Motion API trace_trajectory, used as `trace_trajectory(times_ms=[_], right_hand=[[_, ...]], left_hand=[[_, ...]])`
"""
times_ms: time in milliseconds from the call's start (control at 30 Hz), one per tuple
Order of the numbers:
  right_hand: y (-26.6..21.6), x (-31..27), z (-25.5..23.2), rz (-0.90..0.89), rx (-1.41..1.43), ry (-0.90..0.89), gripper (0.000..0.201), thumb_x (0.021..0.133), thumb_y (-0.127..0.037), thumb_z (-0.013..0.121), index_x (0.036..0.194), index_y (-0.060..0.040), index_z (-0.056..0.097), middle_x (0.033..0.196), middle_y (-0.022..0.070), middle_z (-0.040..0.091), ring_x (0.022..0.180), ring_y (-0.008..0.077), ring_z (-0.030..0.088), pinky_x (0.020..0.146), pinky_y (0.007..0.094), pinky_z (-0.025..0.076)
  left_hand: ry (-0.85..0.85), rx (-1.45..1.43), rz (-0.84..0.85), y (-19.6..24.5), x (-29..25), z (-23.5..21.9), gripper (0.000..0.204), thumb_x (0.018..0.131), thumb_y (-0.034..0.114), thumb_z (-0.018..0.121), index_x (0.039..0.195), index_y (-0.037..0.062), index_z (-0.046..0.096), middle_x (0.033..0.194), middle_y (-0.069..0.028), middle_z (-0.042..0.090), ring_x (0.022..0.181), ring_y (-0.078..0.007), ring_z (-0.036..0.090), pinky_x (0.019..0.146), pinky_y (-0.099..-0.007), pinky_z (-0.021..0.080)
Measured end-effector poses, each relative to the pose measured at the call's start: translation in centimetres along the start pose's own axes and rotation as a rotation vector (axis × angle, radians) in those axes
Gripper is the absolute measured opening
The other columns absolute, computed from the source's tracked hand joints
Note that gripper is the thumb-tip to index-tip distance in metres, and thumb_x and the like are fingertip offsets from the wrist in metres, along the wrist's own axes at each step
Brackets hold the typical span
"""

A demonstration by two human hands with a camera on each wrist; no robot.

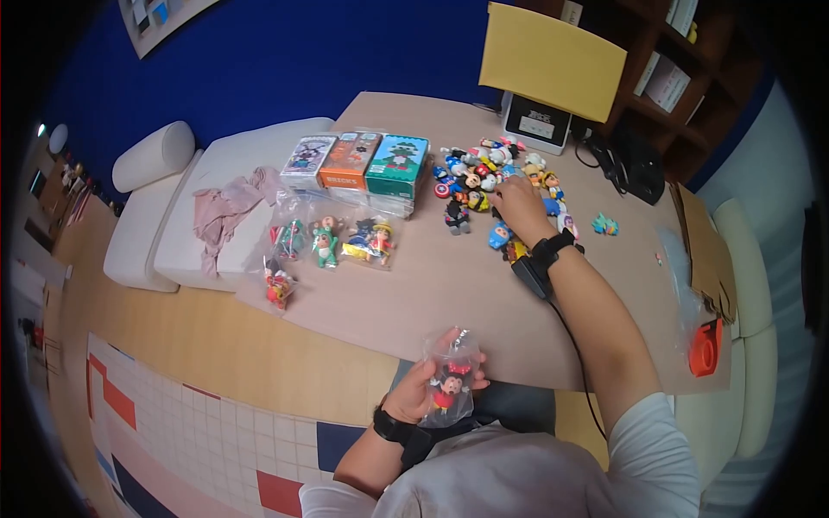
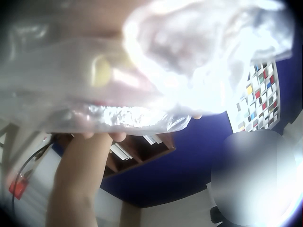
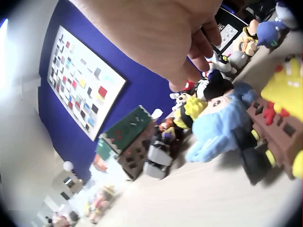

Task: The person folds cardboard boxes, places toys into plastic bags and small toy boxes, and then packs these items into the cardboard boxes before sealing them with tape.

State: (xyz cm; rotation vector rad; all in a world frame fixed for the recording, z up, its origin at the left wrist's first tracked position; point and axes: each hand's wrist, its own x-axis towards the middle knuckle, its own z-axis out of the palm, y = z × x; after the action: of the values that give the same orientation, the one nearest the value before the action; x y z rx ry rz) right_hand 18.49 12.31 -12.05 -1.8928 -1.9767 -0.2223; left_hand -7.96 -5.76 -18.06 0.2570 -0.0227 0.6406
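Observation:
My left hand (image 1: pixel 409 399) holds a clear plastic bag (image 1: pixel 464 409) with a mouse-eared figurine (image 1: pixel 446 386) in a red bow inside, low in front of my body. In the left wrist view the crinkled plastic (image 2: pixel 142 120) fills the upper part, blurred by glare. Over a heap of small toy figurines reaches my right hand (image 1: pixel 522 207), its fingers bent down towards them. The right wrist view has the fingertips (image 3: pixel 203 73) right at the figurines, with nothing showing between them. Nearest below that hand lie a light-blue figurine (image 3: pixel 222 124) and a brown-and-yellow one (image 3: pixel 277 130).
Left of the heap stand boxed brick sets, among them a green box (image 1: pixel 399 164) and an orange box (image 1: pixel 350 161). Several bagged figurines (image 1: pixel 325 242) lie before them. A small teal figurine (image 1: pixel 605 224), an orange tape dispenser (image 1: pixel 705 348) and a yellow-topped device (image 1: pixel 553 60) surround the right side.

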Motion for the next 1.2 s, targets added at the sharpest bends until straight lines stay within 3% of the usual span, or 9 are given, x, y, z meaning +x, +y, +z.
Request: trace_trajectory(times_ms=[100,300,433,533,767,900,1033,1133,1200], right_hand=[[-0.8,1.1,1.1,-0.01,-0.119,-0.026,0.035,0.069,-0.04,0.069,0.084,-0.0084,0.069,0.095,0.0107,0.058,0.098,0.0274,0.051,0.084,0.04,0.04],[-0.7,0.6,1.5,-0.075,-0.091,0.003,0.041,0.065,-0.035,0.074,0.095,-0.0079,0.066,0.094,0.0093,0.058,0.099,0.0267,0.05,0.088,0.0388,0.036],[-1.3,-0.5,-0.4,0.077,0.167,-0.103,0.037,0.067,-0.022,0.075,0.096,-0.0074,0.059,0.092,0.0099,0.061,0.094,0.0259,0.056,0.083,0.0371,0.04],[-2.5,-2.1,-3.9,0.229,0.645,-0.202,0.034,0.072,-0.017,0.072,0.098,-0.0031,0.056,0.093,0.0117,0.062,0.093,0.0277,0.058,0.08,0.0342,0.044],[-5.6,-8.4,-12.8,-0.098,0.943,-0.39,0.029,0.079,-0.007,0.063,0.106,-0.002,0.056,0.099,0.0083,0.061,0.093,0.0178,0.058,0.083,0.0286,0.045],[-7.0,-10.4,-15.1,-0.209,0.798,-0.581,0.031,0.079,-0.009,0.063,0.109,-0.0024,0.056,0.101,0.0073,0.06,0.092,0.0188,0.058,0.082,0.0298,0.045],[-7.5,-11.9,-14.1,-0.295,0.863,-0.682,0.031,0.079,-0.011,0.063,0.109,-0.0041,0.057,0.1,0.009,0.06,0.092,0.0223,0.058,0.079,0.0309,0.046],[-8.0,-12.7,-13.8,-0.236,0.811,-0.703,0.029,0.08,-0.011,0.062,0.108,-0.0045,0.057,0.099,0.0093,0.06,0.091,0.0231,0.058,0.077,0.0312,0.046],[-7.6,-13.4,-13.0,-0.355,0.775,-0.693,0.029,0.08,-0.011,0.062,0.108,-0.0048,0.057,0.099,0.0095,0.059,0.09,0.0238,0.058,0.076,0.0309,0.046]], left_hand=[[0.026,0.003,0.028,0.6,-0.5,-0.2,0.071,0.083,0.037,0.061,0.14,0.0174,0.024,0.126,-0.024,0.042,0.106,-0.0322,0.054,0.098,-0.0502,0.037],[0.04,0.015,0.02,1.0,-0.2,-0.4,0.073,0.083,0.037,0.062,0.141,0.0169,0.023,0.126,-0.0242,0.042,0.107,-0.0324,0.053,0.098,-0.0501,0.037],[0.03,0.019,0.005,0.7,0.2,-0.5,0.074,0.083,0.037,0.062,0.141,0.0169,0.022,0.127,-0.0246,0.042,0.108,-0.0336,0.053,0.098,-0.0494,0.037],[-0.001,0.015,0.003,0.6,0.3,-0.3,0.072,0.083,0.038,0.06,0.141,0.0167,0.022,0.128,-0.025,0.041,0.111,-0.0354,0.05,0.098,-0.0486,0.037],[0.005,0.027,-0.034,-0.2,0.7,1.0,0.07,0.085,0.041,0.058,0.14,0.0159,0.023,0.131,-0.0253,0.038,0.117,-0.0376,0.045,0.1,-0.0469,0.036],[-0.028,0.037,-0.091,-1.1,1.0,1.5,0.07,0.085,0.042,0.056,0.138,0.0085,0.026,0.133,-0.0246,0.037,0.119,-0.0362,0.044,0.101,-0.0476,0.036],[0.011,0.1,-0.128,-1.8,1.2,2.5,0.081,0.081,0.051,0.057,0.135,-0.0008,0.026,0.133,-0.0252,0.037,0.119,-0.0393,0.043,0.099,-0.0512,0.036],[-0.007,0.07,-0.11,-2.1,1.1,2.5,0.081,0.081,0.053,0.056,0.135,-0.0009,0.028,0.133,-0.0255,0.037,0.118,-0.0392,0.044,0.099,-0.0509,0.036],[0.007,0.159,-0.139,-2.1,1.0,2.6,0.08,0.081,0.053,0.056,0.134,-0.0014,0.029,0.131,-0.0261,0.039,0.117,-0.0395,0.045,0.098,-0.0503,0.037]])
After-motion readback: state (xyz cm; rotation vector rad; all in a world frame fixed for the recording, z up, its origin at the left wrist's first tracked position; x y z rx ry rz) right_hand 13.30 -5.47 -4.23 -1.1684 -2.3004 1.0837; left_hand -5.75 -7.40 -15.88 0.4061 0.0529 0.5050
